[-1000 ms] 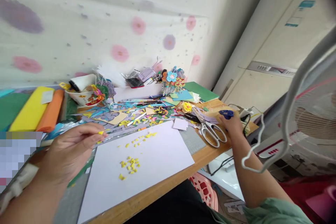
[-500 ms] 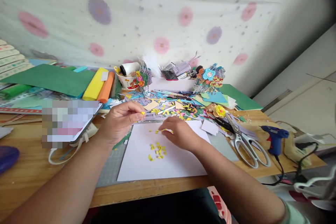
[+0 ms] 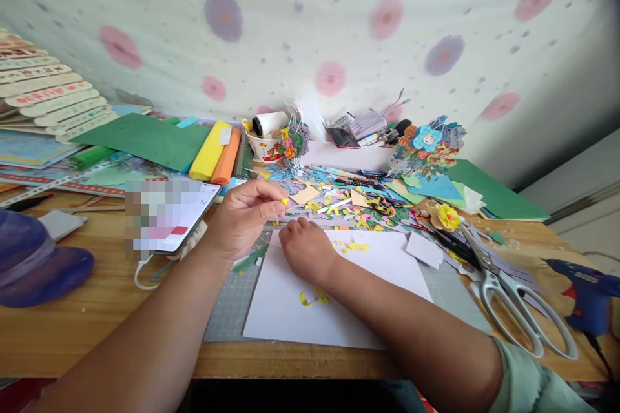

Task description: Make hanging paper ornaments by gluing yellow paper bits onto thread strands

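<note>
Wooden desk (image 3: pixel 72 329) under a flower-dotted wall, strewn with paper scraps (image 3: pixel 339 197). From the left hand (image 3: pixel 242 216), whose fingertips pinch a small yellow bit (image 3: pixel 284 202), it is a short way to the right hand (image 3: pixel 305 248), curled palm-down on the white sheet (image 3: pixel 378 271) with its grip hidden. More yellow bits (image 3: pixel 310 297) lie beside that wrist; farther right lie scissors (image 3: pixel 508 290) and a blue glue gun (image 3: pixel 588 290).

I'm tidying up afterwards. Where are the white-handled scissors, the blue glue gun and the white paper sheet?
White-handled scissors (image 3: pixel 513 300): head view, on the handle loops.
Blue glue gun (image 3: pixel 588 290): head view, on its body.
White paper sheet (image 3: pixel 387 264): head view, on a bare part.
</note>
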A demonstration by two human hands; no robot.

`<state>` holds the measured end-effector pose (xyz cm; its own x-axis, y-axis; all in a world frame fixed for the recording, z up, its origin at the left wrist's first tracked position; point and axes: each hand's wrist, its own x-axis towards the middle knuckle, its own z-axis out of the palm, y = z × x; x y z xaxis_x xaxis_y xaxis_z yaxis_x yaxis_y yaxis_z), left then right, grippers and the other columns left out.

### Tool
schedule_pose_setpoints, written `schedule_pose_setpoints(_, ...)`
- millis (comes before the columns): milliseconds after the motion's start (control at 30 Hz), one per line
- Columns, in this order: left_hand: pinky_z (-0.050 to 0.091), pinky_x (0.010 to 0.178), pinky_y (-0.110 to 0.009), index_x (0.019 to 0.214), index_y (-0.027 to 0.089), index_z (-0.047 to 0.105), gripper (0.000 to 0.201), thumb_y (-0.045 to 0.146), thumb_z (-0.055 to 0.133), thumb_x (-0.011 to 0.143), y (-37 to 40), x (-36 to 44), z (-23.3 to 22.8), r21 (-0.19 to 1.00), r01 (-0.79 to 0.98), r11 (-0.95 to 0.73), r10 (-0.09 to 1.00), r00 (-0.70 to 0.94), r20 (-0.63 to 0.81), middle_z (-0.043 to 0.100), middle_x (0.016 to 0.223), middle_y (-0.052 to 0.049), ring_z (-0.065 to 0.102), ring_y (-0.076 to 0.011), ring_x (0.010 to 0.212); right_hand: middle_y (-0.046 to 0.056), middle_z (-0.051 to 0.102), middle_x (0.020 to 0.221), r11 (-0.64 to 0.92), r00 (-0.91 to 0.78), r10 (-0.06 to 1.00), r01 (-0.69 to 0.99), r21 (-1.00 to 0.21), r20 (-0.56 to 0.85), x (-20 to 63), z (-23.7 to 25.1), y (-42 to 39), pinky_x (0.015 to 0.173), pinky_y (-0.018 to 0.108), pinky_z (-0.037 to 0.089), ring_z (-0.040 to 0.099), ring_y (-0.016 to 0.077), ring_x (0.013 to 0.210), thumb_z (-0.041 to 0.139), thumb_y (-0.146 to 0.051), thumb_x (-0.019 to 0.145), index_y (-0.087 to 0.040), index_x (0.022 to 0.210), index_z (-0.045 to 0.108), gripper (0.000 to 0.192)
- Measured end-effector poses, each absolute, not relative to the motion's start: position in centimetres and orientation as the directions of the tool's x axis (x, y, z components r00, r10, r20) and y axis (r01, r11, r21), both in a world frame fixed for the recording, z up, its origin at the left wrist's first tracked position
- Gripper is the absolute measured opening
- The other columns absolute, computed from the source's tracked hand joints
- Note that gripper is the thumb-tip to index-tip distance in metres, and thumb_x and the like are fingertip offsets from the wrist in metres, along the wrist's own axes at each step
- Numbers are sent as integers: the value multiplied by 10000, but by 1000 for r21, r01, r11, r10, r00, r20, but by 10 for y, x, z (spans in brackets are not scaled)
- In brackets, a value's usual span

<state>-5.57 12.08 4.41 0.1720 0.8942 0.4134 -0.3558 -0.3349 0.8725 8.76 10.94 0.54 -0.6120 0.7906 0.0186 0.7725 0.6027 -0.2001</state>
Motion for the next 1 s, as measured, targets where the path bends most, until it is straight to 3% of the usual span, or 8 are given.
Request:
schedule_pose_setpoints(100,447,653,-290,665,212,729,104,241,827,646,121,-56,43,876,-351,-329,897,173,407,637,680,-16,563,-155,694,168,679,990,541,-573,819,779,-317,-12,99,14,115,794,359,485,613,235,905,443,-68,884,-92,956,626,199)
schedule_pose_setpoints(167,443,654,-293,678,212,730,85,234,811,667,121,-56,42,880,-341,-331,891,193,410,638,683,-17,563,-158,697,92,692,905,473,-554,832,739,-480,-33,112,20,120,699,274,487,614,160,777,420,-86,898,-136,906,587,175)
schedule_pose_setpoints(233,437,659,-296,687,210,729,65,228,791,692,121,-54,40,882,-329,-338,878,228,422,637,679,-15,561,-157,691,25,670,780,308,-526,849,554,-773,-39,126,26,122,619,228,462,574,112,656,415,-112,903,-166,847,539,147)
schedule_pose_setpoints(300,430,662,-294,700,210,728,44,208,769,714,120,-51,38,885,-321,-338,865,263,426,640,685,-13,560,-154,689,-16,628,669,78,-487,873,189,-979,-24,136,31,122,568,216,426,522,92,573,495,-170,880,-178,796,521,89)
schedule_pose_setpoints(400,427,683,-293,723,212,728,36,186,749,736,118,-46,33,895,-330,-300,862,307,403,642,695,-9,561,-150,700,-26,633,621,-73,-428,903,-250,-965,43,146,38,119,524,213,386,499,82,525,696,-278,784,-174,781,571,163)
schedule_pose_setpoints(533,428,694,-286,719,213,719,44,223,748,751,112,-37,29,910,-358,-207,863,372,343,634,672,-1,565,-146,697,-6,702,692,-21,-336,927,-492,-871,167,150,51,113,530,200,418,550,73,541,812,-264,702,-176,785,629,219)
schedule_pose_setpoints(733,441,719,-278,735,213,739,63,253,783,713,107,-30,26,928,-372,-11,862,467,198,639,656,4,572,-134,690,-31,679,642,169,-353,858,-492,-854,373,148,60,102,572,240,514,631,111,588,802,-242,736,-198,770,641,170)
schedule_pose_setpoints(1000,427,662,-276,686,190,721,138,268,826,641,107,-31,23,952,-282,123,848,527,47,625,645,-5,551,-135,651,-45,632,610,240,-377,846,-362,-901,377,145,58,101,510,233,514,609,100,526,793,-405,740,-199,749,605,279)
